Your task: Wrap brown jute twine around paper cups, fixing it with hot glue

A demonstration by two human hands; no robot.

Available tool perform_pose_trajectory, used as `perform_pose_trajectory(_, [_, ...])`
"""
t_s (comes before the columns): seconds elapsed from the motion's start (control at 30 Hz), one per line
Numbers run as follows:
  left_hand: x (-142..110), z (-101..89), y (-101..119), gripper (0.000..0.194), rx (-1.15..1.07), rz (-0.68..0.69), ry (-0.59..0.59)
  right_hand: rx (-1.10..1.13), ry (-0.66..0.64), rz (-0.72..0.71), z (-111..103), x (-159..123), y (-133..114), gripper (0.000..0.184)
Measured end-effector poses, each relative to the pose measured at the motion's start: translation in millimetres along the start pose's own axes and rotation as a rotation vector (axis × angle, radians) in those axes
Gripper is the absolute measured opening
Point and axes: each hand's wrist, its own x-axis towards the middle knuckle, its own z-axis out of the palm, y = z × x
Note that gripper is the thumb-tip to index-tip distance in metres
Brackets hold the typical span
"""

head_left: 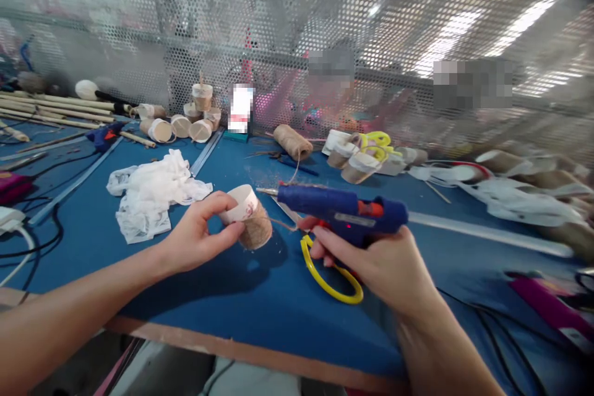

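Observation:
My left hand point(204, 229) grips a small paper cup point(257, 229) by its white rim. The cup is tilted, and brown twine is wound around its lower part. A strand of twine runs from the cup toward my right hand point(371, 260), which is wrapped around the handle of a blue hot glue gun point(320, 201). The gun's metal nozzle points left, close to the cup's rim but apart from it. A clear glue stick point(492, 235) sticks out of the gun's back end. Beneath the gun lie scissors with yellow handles point(331, 288), partly hidden by my right hand.
A twine spool point(292, 141) lies behind the gun. White plastic film point(155, 189) is heaped at the left. Twine-wrapped cups point(200, 130) stand at the back, others point(357, 167) at the right with yellow-handled scissors. Sticks point(60, 105), cables and a perforated metal screen point(208, 18) surround the blue table point(278, 334).

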Motion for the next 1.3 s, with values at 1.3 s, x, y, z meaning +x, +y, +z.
perform_pose_trajectory(1.3, [1,1.4,0,0.01,0.049,-0.051,0.016,-0.31,0.058,-0.086,11,-7,12,0.01])
